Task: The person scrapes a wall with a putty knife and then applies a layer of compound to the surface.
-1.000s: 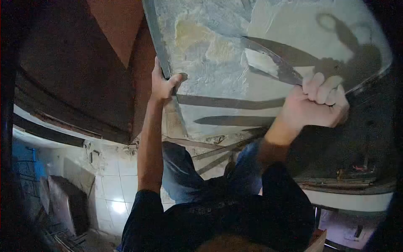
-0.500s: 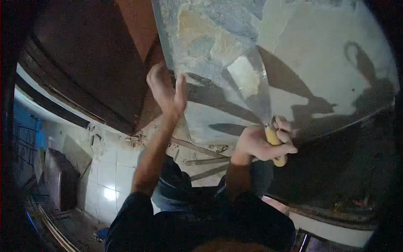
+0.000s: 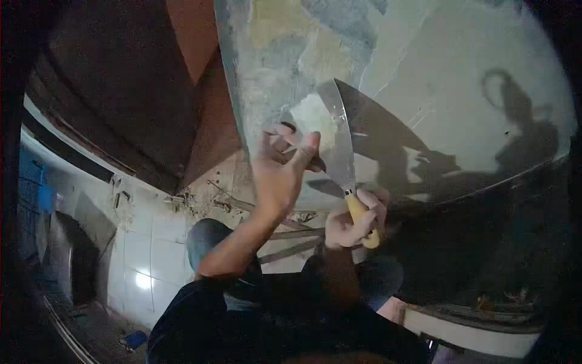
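Note:
A wide putty knife [image 3: 343,139] stands up from my right hand [image 3: 357,221], whose fingers wrap its yellow handle. On the blade lies a pale lump of putty [image 3: 315,115]. My left hand [image 3: 280,170] is raised at the blade's left edge, with curled fingers held apart and the thumb overlapping the lower part of the putty. Behind both hands is a patchy grey and tan surface [image 3: 273,67], where the shadow of the blade falls to the right.
Thin wooden strips [image 3: 294,246] and crumbled debris [image 3: 218,194] lie on the floor below. White tiles [image 3: 139,255] are at the lower left. A dark brown panel [image 3: 115,91] fills the upper left, and a dark area borders the surface at right.
My left hand has moved right, from beside the surface's edge to the blade. The putty knife in my right hand has shifted left and slightly down.

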A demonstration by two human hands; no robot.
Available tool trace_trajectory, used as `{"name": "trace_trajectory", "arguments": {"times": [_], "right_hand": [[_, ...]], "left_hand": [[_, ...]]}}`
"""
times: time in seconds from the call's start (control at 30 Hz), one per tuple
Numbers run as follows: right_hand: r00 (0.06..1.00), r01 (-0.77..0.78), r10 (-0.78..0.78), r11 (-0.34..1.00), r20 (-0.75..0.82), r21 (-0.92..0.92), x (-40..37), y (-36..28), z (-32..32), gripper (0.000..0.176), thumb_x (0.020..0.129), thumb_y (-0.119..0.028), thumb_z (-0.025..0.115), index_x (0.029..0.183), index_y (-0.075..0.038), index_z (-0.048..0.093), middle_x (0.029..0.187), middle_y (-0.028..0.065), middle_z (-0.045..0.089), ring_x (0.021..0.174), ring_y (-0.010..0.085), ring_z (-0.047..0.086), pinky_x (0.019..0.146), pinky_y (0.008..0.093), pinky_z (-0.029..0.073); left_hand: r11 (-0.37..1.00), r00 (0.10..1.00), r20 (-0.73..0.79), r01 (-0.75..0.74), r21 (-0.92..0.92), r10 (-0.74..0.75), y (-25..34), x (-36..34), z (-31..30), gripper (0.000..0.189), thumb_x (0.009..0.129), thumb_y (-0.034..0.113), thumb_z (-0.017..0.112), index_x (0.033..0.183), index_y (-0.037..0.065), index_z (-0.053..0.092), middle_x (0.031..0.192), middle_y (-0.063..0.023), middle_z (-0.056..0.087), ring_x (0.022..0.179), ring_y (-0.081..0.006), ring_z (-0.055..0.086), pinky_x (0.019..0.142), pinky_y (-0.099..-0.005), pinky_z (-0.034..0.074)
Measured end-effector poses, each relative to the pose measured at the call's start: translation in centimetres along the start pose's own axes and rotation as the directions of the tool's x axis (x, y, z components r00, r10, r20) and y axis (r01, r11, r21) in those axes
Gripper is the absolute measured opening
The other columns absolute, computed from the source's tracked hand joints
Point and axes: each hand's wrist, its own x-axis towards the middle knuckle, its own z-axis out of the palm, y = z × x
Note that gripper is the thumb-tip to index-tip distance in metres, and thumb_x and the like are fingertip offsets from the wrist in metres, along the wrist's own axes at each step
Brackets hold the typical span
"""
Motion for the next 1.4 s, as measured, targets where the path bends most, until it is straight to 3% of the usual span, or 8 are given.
{"name": "trace_trajectory", "arguments": {"times": [0.1, 0.2, 0.3, 0.43, 0.6, 0.8, 0.97, 1.4], "right_hand": [[0.907, -0.419, 0.317, 0.743, 0.277, 0.522, -0.8, 0.4, -1.8, 0.060, 0.084, -0.047, 0.043, 0.106, 0.009, 0.048, 0.086, 0.0198, 0.056, 0.069, 0.0231, 0.057, 0.055, 0.0300, 0.045], [0.397, -0.904, 0.107, 0.217, 0.912, 0.368, 0.2, 3.7, -4.0, 0.087, 0.070, -0.055, 0.064, 0.123, 0.007, 0.034, 0.089, 0.0179, 0.060, 0.073, 0.0241, 0.059, 0.061, 0.0271, 0.049], [0.473, -0.876, 0.029, -0.095, 0.880, 0.474, 1.8, 2.6, -3.2, 0.086, 0.071, -0.053, 0.064, 0.125, 0.007, 0.033, 0.083, 0.0182, 0.060, 0.064, 0.0223, 0.060, 0.054, 0.0270, 0.048], [0.213, -0.914, 0.530, 0.406, 0.821, -0.026, 0.8, 0.3, -2.1, 0.043, 0.087, -0.036, 0.049, 0.105, 0.003, 0.047, 0.070, 0.0104, 0.056, 0.051, 0.0143, 0.051, 0.044, 0.0265, 0.040], [0.723, -0.549, 0.516, 0.833, 0.460, -0.071, -4.0, 0.8, 1.1, 0.020, 0.087, -0.013, 0.052, 0.072, -0.001, 0.047, 0.047, 0.0021, 0.034, 0.042, 0.0085, 0.030, 0.042, 0.0250, 0.028], [0.735, -0.612, 0.585, 0.790, 0.341, -0.036, -2.8, 0.5, 1.8, 0.023, 0.087, -0.017, 0.054, 0.072, 0.000, 0.049, 0.048, 0.0015, 0.040, 0.044, 0.0063, 0.033, 0.042, 0.0248, 0.027], [0.675, -0.675, 0.647, 0.736, 0.354, -0.057, -2.1, -0.7, 1.6, 0.024, 0.088, -0.020, 0.053, 0.076, 0.000, 0.052, 0.052, 0.0014, 0.045, 0.048, 0.0060, 0.036, 0.045, 0.0241, 0.031], [0.716, -0.620, 0.620, 0.776, 0.320, -0.117, 0.3, -1.5, 2.0, 0.023, 0.087, -0.020, 0.053, 0.084, 0.002, 0.056, 0.058, 0.0094, 0.052, 0.051, 0.0122, 0.046, 0.050, 0.0282, 0.037]], "left_hand": [[0.985, 0.987, 0.049, -0.156, 0.067, 0.153, 0.6, -0.1, -1.1, 0.026, 0.080, 0.005, 0.063, 0.090, 0.004, 0.040, 0.076, -0.0087, 0.058, 0.064, -0.0111, 0.058, 0.046, -0.0220, 0.048], [0.962, 0.967, 0.008, -0.255, 0.102, 0.255, 0.4, 0.2, -1.2, 0.028, 0.081, 0.005, 0.063, 0.092, 0.004, 0.037, 0.072, -0.0106, 0.059, 0.063, -0.0111, 0.059, 0.044, -0.0218, 0.047], [0.933, 0.944, 0.021, -0.330, 0.146, 0.330, 0.3, 0.5, -1.7, 0.030, 0.081, 0.005, 0.063, 0.093, 0.003, 0.036, 0.069, -0.0110, 0.060, 0.063, -0.0109, 0.060, 0.045, -0.0196, 0.047], [0.840, 0.917, 0.137, -0.399, 0.367, 0.376, 0.2, 0.7, -2.3, 0.029, 0.080, 0.004, 0.063, 0.096, 0.001, 0.039, 0.071, -0.0112, 0.061, 0.062, -0.0103, 0.060, 0.048, -0.0199, 0.047], [0.658, 0.823, 0.172, -0.542, 0.523, 0.542, -0.2, 2.1, -3.9, 0.029, 0.081, 0.008, 0.064, 0.102, -0.001, 0.047, 0.079, -0.0108, 0.061, 0.069, -0.0106, 0.059, 0.059, -0.0224, 0.047], [0.678, 0.757, -0.071, -0.533, 0.506, 0.649, 2.5, 8.7, -6.8, 0.036, 0.087, 0.025, 0.055, 0.110, -0.002, 0.047, 0.107, -0.0139, 0.055, 0.094, -0.0179, 0.054, 0.083, -0.0311, 0.043], [0.991, 0.997, -0.005, 0.071, 0.117, -0.071, -0.3, 11.2, -8.0, 0.060, 0.090, 0.048, 0.036, 0.125, -0.001, 0.037, 0.117, -0.0153, 0.047, 0.107, -0.0250, 0.045, 0.093, -0.0350, 0.033], [0.976, 0.974, 0.220, -0.091, 0.197, 0.047, -3.1, 13.6, -10.7, 0.058, 0.087, 0.047, 0.045, 0.121, -0.001, 0.042, 0.109, -0.0133, 0.051, 0.102, -0.0212, 0.047, 0.089, -0.0323, 0.036]]}}
